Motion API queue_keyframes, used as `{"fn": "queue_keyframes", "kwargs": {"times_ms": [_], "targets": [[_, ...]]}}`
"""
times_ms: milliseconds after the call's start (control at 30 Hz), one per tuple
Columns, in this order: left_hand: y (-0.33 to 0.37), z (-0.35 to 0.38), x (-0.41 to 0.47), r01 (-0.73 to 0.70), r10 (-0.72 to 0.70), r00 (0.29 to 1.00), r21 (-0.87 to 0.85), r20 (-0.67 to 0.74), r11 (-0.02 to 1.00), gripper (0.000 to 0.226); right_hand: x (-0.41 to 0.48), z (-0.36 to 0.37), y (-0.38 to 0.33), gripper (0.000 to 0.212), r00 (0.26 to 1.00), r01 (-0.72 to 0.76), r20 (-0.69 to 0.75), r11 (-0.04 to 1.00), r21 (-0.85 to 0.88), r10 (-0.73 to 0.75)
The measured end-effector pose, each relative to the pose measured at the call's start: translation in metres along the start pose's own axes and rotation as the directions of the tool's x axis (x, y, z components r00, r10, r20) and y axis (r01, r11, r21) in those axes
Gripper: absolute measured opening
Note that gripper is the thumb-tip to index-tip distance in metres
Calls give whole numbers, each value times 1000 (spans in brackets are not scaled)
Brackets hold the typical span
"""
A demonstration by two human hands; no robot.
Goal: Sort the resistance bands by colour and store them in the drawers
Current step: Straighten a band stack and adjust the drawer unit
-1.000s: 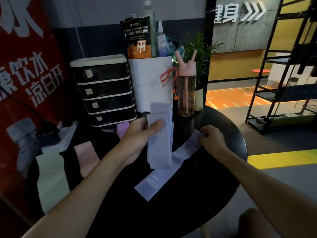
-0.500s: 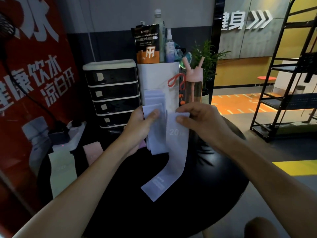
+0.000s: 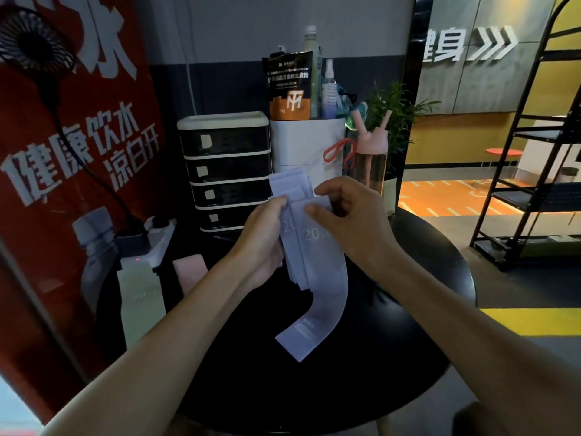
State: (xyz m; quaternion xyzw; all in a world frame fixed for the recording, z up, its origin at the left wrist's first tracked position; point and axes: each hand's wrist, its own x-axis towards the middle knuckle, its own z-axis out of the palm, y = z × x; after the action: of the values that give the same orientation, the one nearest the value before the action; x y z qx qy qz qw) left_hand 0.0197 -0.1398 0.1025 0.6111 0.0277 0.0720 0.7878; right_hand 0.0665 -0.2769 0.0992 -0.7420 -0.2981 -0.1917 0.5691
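round black table, lower centre. a long lavender elastic resistance band curls down over it, top edge pinched between thumb and fingers of the right hand. left hand grips a stack of lavender bands, centre frame. pale green band and pink band lie left of centre. black four-drawer cabinet stands behind, drawers closed.
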Motion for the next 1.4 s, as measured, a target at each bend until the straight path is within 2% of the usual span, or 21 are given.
{"fn": "queue_keyframes", "kwargs": {"times_ms": [133, 267, 300, 400, 467, 567, 700, 800, 900, 1000, 1067, 1167, 1233, 1300, 1367, 1400], "targets": [[0, -3, 1, 17, -16, 999, 37, -47, 999, 45, -1, 5, -4, 10, 999, 34, -7, 999, 2, -34], [2, -3, -1, 28, -21, 997, 86, -80, 996, 36, -1, 12, -9, 9, 998, 59, 9, 998, 21, -59], [3, -3, -2, 35, -27, 996, 87, -84, 996, 39, 0, 14, -9, 9, 998, 63, 2, 998, 25, -63], [2, -4, 0, 46, -43, 998, 69, -52, 997, 68, 3, 19, -4, 9, 999, 28, -40, 998, 51, -26], [4, -2, -2, 34, -33, 999, 24, -9, 999, 73, 5, 22, -2, 11, 999, -17, -47, 996, 87, 21], [5, 0, -4, 4, -4, 998, 6, 66, 1000, 60, 5, 24, -3, 10, 997, -54, -45, 989, 138, 61], [3, 1, -3, 7, -4, 997, -32, 82, 999, 52, 5, 24, -4, 5, 996, -76, -41, 984, 160, 84], [3, 3, -6, 2, 0, 999, -46, 53, 999, 46, 2, 24, -5, 17, 997, -67, -39, 989, 130, 73], [3, 5, -6, -1, 3, 999, -50, 41, 999, 46, -3, 23, -8, 26, 998, -54, -34, 981, 184, 62], [4, 8, -8, -17, 19, 999, -52, 44, 998, 47, -4, 25, -9, 15, 995, 5, -96, 987, 158, 11], [4, 8, -11, -30, 35, 994, -53, 100, 998, 46, -3, 25, -10, 12, 991, -4, -129, 984, 179, 28], [5, 6, -11, -65, 75, 986, -67, 151, 996, 38, -2, 24, -11, 10, 985, -18, -163, 977, 214, 53], [5, 6, -10, -99, 106, 981, -53, 165, 994, 32, -2, 25, -12, 19, 983, -24, -169, 969, 247, 67], [4, 6, -9, -131, 133, 980, -24, 148, 991, 30, -4, 24, -13, 20, 986, -25, -151, 967, 255, 65], [5, 5, -8, -148, 147, 985, 0, 89, 989, 29, -7, 20, -12, 11, 991, -25, -121, 967, 252, 57], [7, 4, -7, -151, 150, 988, 4, 45, 989, 29, -9, 18, -11, 15, 992, -40, -102, 964, 262, 69]]}}
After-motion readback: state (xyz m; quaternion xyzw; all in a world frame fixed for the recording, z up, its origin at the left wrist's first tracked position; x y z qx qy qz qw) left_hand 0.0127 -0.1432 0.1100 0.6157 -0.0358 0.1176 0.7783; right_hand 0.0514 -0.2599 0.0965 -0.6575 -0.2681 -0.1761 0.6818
